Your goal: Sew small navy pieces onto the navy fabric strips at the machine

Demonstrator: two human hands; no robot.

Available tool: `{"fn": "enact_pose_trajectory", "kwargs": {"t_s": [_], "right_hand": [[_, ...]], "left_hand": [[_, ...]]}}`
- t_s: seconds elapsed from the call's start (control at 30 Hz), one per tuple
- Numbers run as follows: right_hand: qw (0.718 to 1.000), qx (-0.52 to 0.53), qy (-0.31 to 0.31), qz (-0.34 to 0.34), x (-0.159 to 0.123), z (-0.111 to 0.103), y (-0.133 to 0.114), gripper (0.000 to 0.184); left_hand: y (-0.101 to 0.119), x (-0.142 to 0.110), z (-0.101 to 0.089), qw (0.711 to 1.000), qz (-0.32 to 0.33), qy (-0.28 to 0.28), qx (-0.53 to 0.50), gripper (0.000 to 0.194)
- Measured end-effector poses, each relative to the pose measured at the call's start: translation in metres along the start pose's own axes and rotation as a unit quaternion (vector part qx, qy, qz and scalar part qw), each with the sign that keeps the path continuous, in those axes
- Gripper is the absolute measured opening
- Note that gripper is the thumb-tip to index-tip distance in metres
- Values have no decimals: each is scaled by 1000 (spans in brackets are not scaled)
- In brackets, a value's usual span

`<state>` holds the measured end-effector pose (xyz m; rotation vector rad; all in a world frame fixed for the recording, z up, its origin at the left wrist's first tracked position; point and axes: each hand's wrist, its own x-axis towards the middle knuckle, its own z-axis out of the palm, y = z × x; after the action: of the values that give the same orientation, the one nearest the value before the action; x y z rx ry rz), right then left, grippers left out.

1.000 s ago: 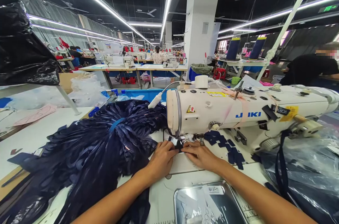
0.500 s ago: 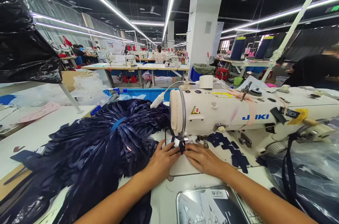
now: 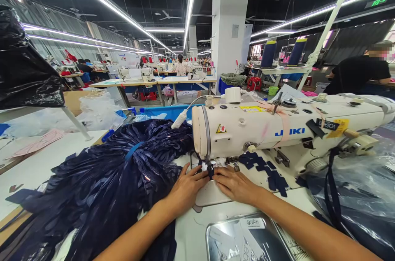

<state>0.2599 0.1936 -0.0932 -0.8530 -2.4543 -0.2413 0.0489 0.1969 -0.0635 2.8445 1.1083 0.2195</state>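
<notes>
White desk [image 3: 189, 236] right in front of you, shallow metal tray [image 3: 216, 230] at the near side. Just past it your hands are palm-down: left grip [image 3: 188, 187] and right grip [image 3: 236, 185] come in from either side, fingertips on a small navy fabric piece [image 3: 211, 171] under the end of the sewing machine [image 3: 240, 129]. Can't tell from this angle if you're pinching it or only pressing it flat. Looks soft and next to weightless, hardly fragile but probably easy to skew or pucker, so hold it by its side edges, fingers flat and back from the metal bits under the head. Off to your left, the big navy bundle [image 3: 108, 178] with a blue band [image 3: 133, 150] looks floppy and heftier; grab it at the band. Loose navy scraps [image 3: 276, 180] lie to your right, and way behind the machine stand thread cones [image 3: 268, 54] and a pillar [image 3: 231, 10].
</notes>
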Motion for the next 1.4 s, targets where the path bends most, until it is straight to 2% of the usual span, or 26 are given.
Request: {"fn": "enact_pose_trajectory", "kwargs": {"t_s": [0.23, 0.37, 0.5, 0.6, 0.7, 0.8, 0.9, 1.0, 1.13, 1.23, 1.4], "right_hand": [[999, -15, -19, 33, -1, 5, 2, 26], [998, 13, -20, 52, -2, 1, 7, 29], [991, 55, -39, 112, 2, 4, 16, 28], [979, 89, -18, 181, 11, 20, 26, 24], [975, 88, 0, 206, 21, 36, 34, 26], [978, 67, 4, 196, 25, 39, 37, 22], [984, 44, 4, 172, 21, 28, 34, 16], [994, 3, 11, 109, 14, 15, 28, 19], [996, -73, 47, 34, 9, 6, 19, 18], [994, -87, 45, 40, 10, 5, 15, 13], [995, -87, 3, 52, 16, 2, 9, 16]], "left_hand": [[-7, 6, -1, 1000, -9, -10, 3, 53], [-12, 10, -4, 1000, -9, -6, -5, 55], [-16, 15, -6, 1000, -1, 1, -8, 60], [-16, 17, -6, 1000, 10, 28, -3, 53], [-12, 17, -2, 996, 24, 84, 30, 34], [-6, 13, 4, 985, 18, 137, 101, 23], [-2, 9, 8, 975, -16, 149, 165, 21], [-3, 10, 7, 975, -55, 120, 176, 28], [-5, 18, 1, 985, -58, 59, 151, 38], [-6, 22, -3, 987, -59, 38, 141, 38], [-7, 22, -3, 988, -57, 36, 140, 38]]}}
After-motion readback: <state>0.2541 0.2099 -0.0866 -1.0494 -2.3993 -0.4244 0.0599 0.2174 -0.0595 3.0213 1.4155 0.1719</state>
